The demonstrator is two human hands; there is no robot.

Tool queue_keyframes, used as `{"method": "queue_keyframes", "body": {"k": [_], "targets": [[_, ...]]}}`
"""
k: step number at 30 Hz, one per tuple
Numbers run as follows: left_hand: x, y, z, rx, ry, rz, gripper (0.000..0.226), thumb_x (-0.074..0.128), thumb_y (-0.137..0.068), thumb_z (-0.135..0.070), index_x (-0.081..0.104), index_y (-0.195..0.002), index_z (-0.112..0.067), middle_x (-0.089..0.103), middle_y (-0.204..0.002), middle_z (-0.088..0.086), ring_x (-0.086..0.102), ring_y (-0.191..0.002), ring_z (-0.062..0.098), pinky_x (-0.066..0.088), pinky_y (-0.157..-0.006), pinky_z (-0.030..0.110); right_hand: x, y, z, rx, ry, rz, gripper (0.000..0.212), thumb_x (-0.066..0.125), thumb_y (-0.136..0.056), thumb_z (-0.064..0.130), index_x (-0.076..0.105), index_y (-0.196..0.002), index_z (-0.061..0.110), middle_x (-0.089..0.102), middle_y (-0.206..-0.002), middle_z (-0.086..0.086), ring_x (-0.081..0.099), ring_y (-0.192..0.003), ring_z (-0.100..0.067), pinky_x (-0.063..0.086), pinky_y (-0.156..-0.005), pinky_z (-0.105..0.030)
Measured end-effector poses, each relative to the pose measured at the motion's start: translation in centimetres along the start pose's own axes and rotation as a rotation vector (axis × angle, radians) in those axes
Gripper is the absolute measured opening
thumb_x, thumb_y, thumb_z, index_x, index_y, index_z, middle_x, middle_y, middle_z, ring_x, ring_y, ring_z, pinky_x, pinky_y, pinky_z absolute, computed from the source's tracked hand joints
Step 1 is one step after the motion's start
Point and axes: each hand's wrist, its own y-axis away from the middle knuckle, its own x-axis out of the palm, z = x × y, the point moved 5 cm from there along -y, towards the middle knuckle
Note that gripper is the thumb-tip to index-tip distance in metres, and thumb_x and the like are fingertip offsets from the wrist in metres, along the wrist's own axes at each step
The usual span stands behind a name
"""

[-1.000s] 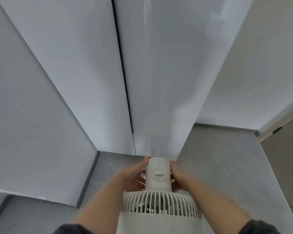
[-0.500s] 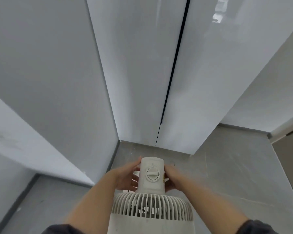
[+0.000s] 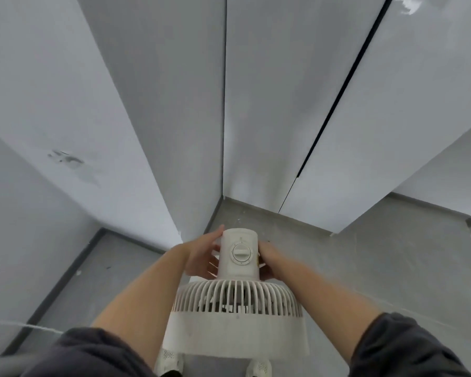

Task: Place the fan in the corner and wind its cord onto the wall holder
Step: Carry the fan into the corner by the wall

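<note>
Right now both bare hands clasp the white fan (image 3: 238,303) at the lower centre of the frame. The left hand (image 3: 201,257) presses its palm and spread fingers against the left side of the fan's cylindrical motor housing (image 3: 238,254), thumb up near the top rim. The right hand (image 3: 268,261) wraps the housing's right side, its fingers mostly hidden behind the cylinder. So each hand is closed around the housing, one on either side, and the fan is held between them. A round dial (image 3: 241,253) faces the camera on the housing, between the two hands. Below it the ribbed grille (image 3: 237,297) flares out, and under that a smooth white band runs toward the bottom edge of the frame. Whether the fan's base touches the floor cannot be told, since the fan's body hides it.

Dark sleeves (image 3: 93,352) cover both upper arms at the bottom corners. Two pale shoes (image 3: 259,368) peek out just beneath the fan.

Ahead, in the middle of the frame, grey floor tiles (image 3: 378,268) meet tall white panels (image 3: 278,104) in an inside corner (image 3: 222,197), just beyond the fan's top. A dark vertical gap (image 3: 337,104) splits the panels at the upper right. A dark smudge (image 3: 65,159) marks the white wall at the left. A thin pale line (image 3: 25,325) crosses the lower left; what it is cannot be told.
</note>
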Motion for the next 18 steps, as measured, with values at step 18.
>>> {"method": "queue_keyframes", "body": {"k": [18], "targets": [[-17.9, 8.1, 6.7, -0.062, 0.059, -0.020, 0.081, 0.030, -0.082, -0.078, 0.063, -0.112, -0.009, 0.067, -0.092, 0.008, 0.058, -0.098, 0.027, 0.047, -0.089, 0.041, 20.7, -0.1, 3.4, 0.022, -0.020, 0.039, 0.033, 0.044, -0.087, 0.024, 0.069, -0.095, 0.004, 0.068, -0.091, -0.019, 0.068, -0.064, -0.033, 0.059, -0.055, -0.042]]}}
